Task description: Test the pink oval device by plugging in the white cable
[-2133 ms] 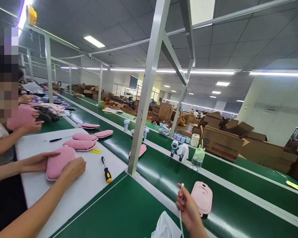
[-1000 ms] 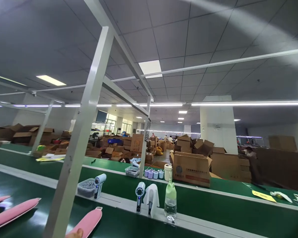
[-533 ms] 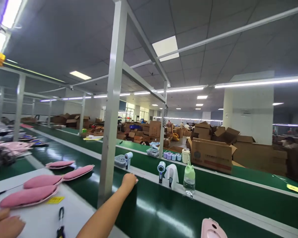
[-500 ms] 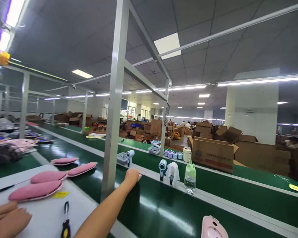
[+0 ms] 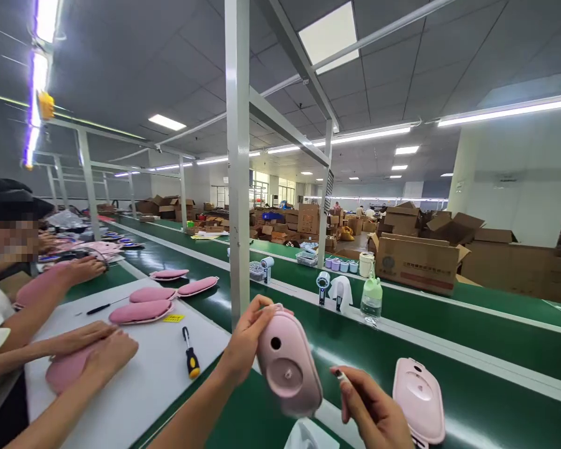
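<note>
Fingers of left hand (image 5: 245, 340) wrap pink casing (image 5: 288, 368), held up over green belt (image 5: 453, 374). Right hand (image 5: 371, 408) pinches small white piece (image 5: 340, 375); second casing (image 5: 419, 399) just right.

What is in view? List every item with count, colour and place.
pink shell: one, pink, held up in left hand
second pink shell: one, pink, on green belt, lower right
pink pads: several, pink, on white mat and belt
screwdriver: one, black and yellow, on mat
water bottle: one, clear, green cap, on rail
handheld fans: a few, white, on rail
cardboard boxes: many, brown, behind line
co-worker's hands: two, pressing a pad
left hand: fingers around shell
right hand: fingers pinch a small white piece
</note>
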`<state>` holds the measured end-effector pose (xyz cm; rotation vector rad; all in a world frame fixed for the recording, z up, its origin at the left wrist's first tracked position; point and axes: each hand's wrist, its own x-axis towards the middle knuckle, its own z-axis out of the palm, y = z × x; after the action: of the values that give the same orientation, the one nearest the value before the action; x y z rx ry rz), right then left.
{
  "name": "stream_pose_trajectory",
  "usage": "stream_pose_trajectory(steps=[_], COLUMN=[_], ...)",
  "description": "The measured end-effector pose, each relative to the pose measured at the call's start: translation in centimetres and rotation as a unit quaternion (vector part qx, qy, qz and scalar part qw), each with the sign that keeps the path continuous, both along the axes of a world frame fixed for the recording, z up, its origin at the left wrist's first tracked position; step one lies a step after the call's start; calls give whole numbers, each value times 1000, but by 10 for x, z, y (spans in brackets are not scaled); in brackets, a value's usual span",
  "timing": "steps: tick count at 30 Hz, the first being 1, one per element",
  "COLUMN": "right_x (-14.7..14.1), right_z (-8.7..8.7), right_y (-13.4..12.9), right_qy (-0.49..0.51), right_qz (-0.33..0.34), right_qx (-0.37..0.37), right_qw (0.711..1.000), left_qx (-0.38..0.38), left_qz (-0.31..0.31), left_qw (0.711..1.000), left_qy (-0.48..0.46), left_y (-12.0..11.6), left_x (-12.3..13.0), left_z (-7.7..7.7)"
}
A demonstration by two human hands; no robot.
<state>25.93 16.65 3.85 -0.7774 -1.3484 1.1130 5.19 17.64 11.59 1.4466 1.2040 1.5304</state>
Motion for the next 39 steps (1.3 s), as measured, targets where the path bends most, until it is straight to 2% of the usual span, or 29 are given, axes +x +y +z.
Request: stream_pose_trajectory(steps=[2,4,7,9,13,16,20,24,28,30,34,39], right_x=[8,6,-3,-7,-7,-8,-14,-24,-35,-37,-30,-19], right_z=[9,14,20,23,28,30,33,32,31,29,16,-10], right_y=[-7,-14,-22,-25,-28,-30,-33,-36,-37,-38,-35,-33], right_qy=[-74,-132,-204,-232,-243,-286,-419,-472,-538,-549,-520,-443], right_qz=[29,114,230,263,272,264,220,205,195,200,204,206], right_qx=[8,4,12,15,8,37,75,78,63,47,14,-6], right_qw=[997,985,951,937,931,920,878,854,818,810,829,872], left_qx=[-34,-65,-90,-92,-88,-89,-77,-55,-62,-60,-58,-79], left_qz=[3,2,5,12,19,20,20,30,31,35,52,85], left_qw=[996,988,977,972,967,967,974,986,986,986,983,980], left_qy=[-83,-140,-194,-217,-238,-238,-214,-153,-150,-154,-164,-163], left_y=[-27,-47,-63,-68,-72,-77,-86,-90,-90,-91,-93,-97], left_x=[2,4,4,3,-3,-6,-4,-5,-10,-12,-9,0], left_z=[-3,-5,-7,-8,-12,-14,-15,-19,-37,-48,-76,-124])
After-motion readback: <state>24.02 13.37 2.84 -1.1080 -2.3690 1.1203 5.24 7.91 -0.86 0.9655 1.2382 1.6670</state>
